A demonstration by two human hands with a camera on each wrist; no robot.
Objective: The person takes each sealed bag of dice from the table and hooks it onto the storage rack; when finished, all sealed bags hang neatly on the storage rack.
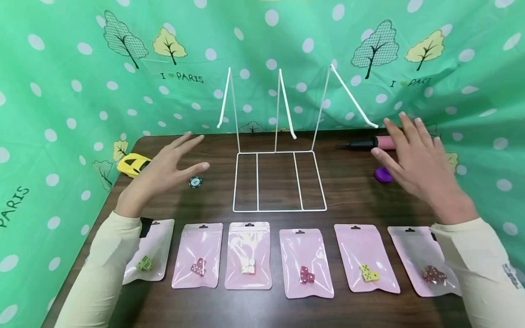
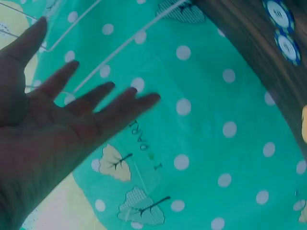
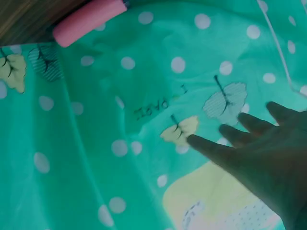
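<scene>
My left hand [image 1: 164, 171] hovers over the table's left side with fingers spread and straight, holding nothing. Close to it are a yellow toy car [image 1: 133, 165], partly behind the wrist, and a poker chip [image 1: 195, 181]; two chips [image 2: 288, 47] appear in the left wrist view. On the right, my right hand [image 1: 424, 166] is raised, fingers extended and free of any object. A pink-and-black tool [image 1: 385, 142] and a purple round object [image 1: 383, 174] lie beside it, both partly covered. Between the hands stands a white wire rack [image 1: 280, 211] with three upright hooked arms.
Along the front lies a row of pink zip bags [image 1: 248, 237] holding dice: green, pink, white, red, yellow and brown. My sleeves overlap the outermost bags. A green dotted cloth [image 1: 270, 41] hangs behind and beside the dark wooden table [image 1: 205, 310].
</scene>
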